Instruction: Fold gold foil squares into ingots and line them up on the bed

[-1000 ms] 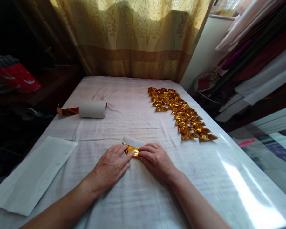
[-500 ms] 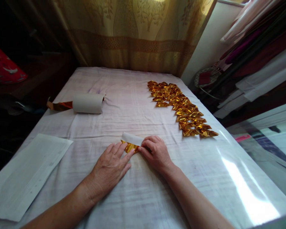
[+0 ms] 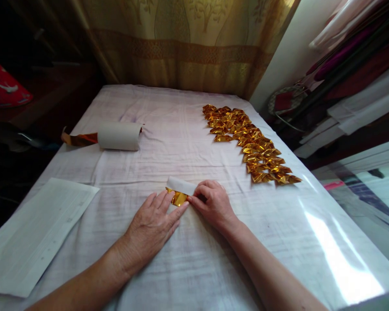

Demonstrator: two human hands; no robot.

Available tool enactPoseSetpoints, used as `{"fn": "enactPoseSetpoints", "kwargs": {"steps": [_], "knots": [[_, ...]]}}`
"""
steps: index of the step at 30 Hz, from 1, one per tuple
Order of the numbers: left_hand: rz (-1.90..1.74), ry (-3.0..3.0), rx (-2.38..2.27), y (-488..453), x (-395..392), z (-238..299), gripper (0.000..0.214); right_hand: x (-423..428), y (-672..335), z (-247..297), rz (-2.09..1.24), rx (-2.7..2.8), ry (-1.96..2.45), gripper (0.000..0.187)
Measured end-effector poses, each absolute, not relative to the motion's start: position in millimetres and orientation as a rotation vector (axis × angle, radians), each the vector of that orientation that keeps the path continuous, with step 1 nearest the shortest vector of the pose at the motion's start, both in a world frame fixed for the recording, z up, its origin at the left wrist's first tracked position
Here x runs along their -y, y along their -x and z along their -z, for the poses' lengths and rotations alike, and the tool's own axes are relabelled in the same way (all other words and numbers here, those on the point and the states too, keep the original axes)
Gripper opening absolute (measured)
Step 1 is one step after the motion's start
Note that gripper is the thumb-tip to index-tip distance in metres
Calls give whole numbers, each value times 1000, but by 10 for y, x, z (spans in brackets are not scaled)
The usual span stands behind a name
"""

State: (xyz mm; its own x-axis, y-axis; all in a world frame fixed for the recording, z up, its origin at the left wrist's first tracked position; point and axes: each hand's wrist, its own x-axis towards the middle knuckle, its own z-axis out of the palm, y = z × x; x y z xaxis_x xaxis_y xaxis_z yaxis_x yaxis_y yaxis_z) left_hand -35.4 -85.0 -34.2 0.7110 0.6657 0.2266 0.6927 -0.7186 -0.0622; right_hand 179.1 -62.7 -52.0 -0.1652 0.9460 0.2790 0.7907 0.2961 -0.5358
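Observation:
A small piece of gold foil paper (image 3: 179, 198), with its white underside (image 3: 181, 185) folded up behind, lies on the white cloth in front of me. My left hand (image 3: 152, 224) lies flat with its fingers stretched out, the fingertips pressing the foil's near edge. My right hand (image 3: 214, 203) is curled, its fingertips pinching the right end of the folded paper. Several finished gold foil folds (image 3: 251, 144) lie in a row on the right side of the table.
A white roll with a gold foil tail (image 3: 118, 135) lies at the left back. A white paper sheet (image 3: 35, 233) lies at the near left. The table (image 3: 194, 268) has a cloth cover; a curtain (image 3: 188, 47) hangs behind, stacked fabric rolls (image 3: 353, 65) to the right.
My hands have shifted slightly on the foil piece; the right fingers have closed in on the fold's right end. The view has tilted a little.

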Motion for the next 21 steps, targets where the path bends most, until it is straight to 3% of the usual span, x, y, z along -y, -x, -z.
{"fn": "enactPoseSetpoints", "kwargs": {"steps": [9,15,21], "knots": [[290,2797,1178,342,844,374,41,673,-1702,504,-315,1967,1670,16],[292,2808,1221,333,839,361,39,686,-1731,556,-368,1956,1578,5],[316,2794,1228,329,842,353,36,687,-1767,604,-348,1964,1519,13]]}}
